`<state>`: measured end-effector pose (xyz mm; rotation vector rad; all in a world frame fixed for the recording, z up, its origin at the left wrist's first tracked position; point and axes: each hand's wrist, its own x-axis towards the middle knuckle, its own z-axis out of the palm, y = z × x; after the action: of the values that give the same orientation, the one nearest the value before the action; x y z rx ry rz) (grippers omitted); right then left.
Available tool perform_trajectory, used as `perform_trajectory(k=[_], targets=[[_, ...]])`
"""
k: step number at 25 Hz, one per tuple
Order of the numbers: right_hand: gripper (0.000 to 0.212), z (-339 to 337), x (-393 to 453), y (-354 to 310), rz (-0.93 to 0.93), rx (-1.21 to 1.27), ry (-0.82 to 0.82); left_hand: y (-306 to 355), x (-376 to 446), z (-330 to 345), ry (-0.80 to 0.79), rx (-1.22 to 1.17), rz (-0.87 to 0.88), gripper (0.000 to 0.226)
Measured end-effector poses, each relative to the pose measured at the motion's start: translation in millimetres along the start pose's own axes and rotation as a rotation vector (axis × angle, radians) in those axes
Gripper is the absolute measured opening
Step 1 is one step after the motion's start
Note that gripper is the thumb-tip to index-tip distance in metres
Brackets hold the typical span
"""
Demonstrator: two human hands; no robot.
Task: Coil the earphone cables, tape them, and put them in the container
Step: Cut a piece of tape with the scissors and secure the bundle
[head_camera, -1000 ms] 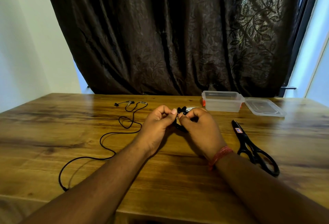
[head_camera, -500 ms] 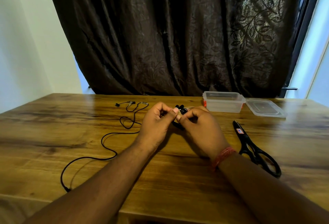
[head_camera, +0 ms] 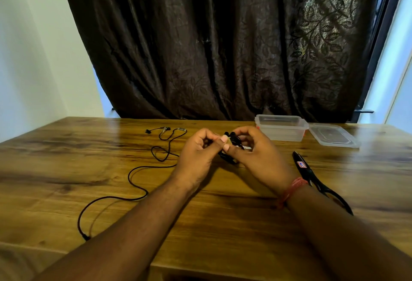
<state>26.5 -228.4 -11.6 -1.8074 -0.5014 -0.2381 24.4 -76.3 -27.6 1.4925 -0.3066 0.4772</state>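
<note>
Bench (head_camera: 223, 225) surface, wooden, carries all items. Nearest, a loose black earphone cable (head_camera: 133, 176) trails uncoiled at left; black scissors (head_camera: 316, 180) lie at right, closed. Mid-bench, left hand (head_camera: 198, 155) and right hand (head_camera: 260, 158) meet, fingers of both clamped on a coiled black earphone bundle (head_camera: 231, 144) (any tape on it cannot be confirmed). Beyond, a clear plastic container (head_camera: 281, 128) stands open, lid (head_camera: 333, 135) just beside it.
</note>
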Motion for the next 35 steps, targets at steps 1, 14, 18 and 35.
perform_trajectory(k=[1, 14, 18, 35], targets=[[0.028, 1, 0, -2, 0.01, 0.07, -0.024, 1, 0, 1, -0.018, -0.006, 0.004, 0.013], [0.026, -2, -1, 7, -0.064, -0.139, -0.016, -2, -3, 2, -0.076, 0.176, 0.02, 0.009], [0.03, 3, -1, 9, 0.024, -0.01, -0.029, -2, -2, 1, -0.072, 0.142, 0.007, 0.009], [0.019, -15, 8, 5, 0.372, 0.727, -0.099, -3, -3, -1, -0.22, 0.34, 0.147, 0.004]])
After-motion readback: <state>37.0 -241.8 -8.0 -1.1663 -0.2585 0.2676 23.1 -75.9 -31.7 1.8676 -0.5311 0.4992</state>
